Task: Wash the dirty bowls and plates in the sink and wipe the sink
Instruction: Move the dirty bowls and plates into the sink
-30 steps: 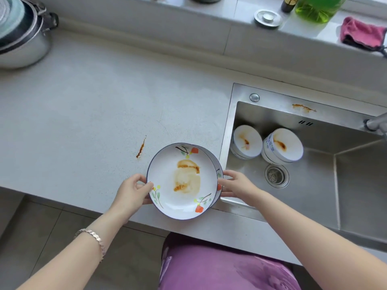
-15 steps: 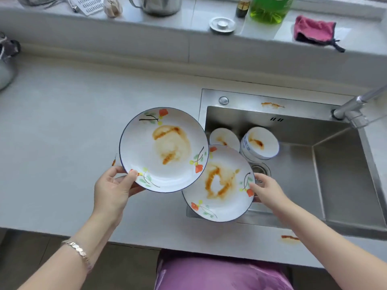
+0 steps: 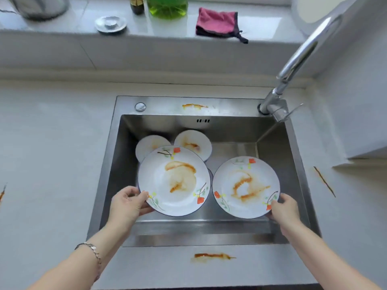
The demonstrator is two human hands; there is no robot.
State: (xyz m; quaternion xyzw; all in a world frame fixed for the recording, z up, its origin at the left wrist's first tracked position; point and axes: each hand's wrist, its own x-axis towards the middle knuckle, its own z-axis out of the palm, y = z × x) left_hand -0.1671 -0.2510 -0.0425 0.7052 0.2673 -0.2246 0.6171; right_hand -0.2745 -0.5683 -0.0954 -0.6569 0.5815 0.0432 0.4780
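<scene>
Pinching the near-left rim of a round white ceramic plate with painted orange flowers and brown sauce smears, the left plate (image 3: 173,181), the left grip (image 3: 129,203) has its thumb on top of the rim and its fingers curled beneath. The right grip (image 3: 282,210) grasps the matching stained right plate (image 3: 246,187) at its near-right rim in the same way. Both plates lie face up within the rectangular stainless steel sink (image 3: 278,147), side by side between the two grips, their edges almost meeting; whether they rest on the sink floor I cannot tell. Beyond the left grip, past its plate, two small white sauce-stained bowls (image 3: 192,143) stand side by side, partly covered by the left plate. Far beyond the right grip rises the curved chrome tap (image 3: 303,53). Farther still, a folded pink cloth (image 3: 216,23) lies on the sill. A brown sauce streak (image 3: 211,256) marks the grey worktop (image 3: 52,143) nearer than both grips.
</scene>
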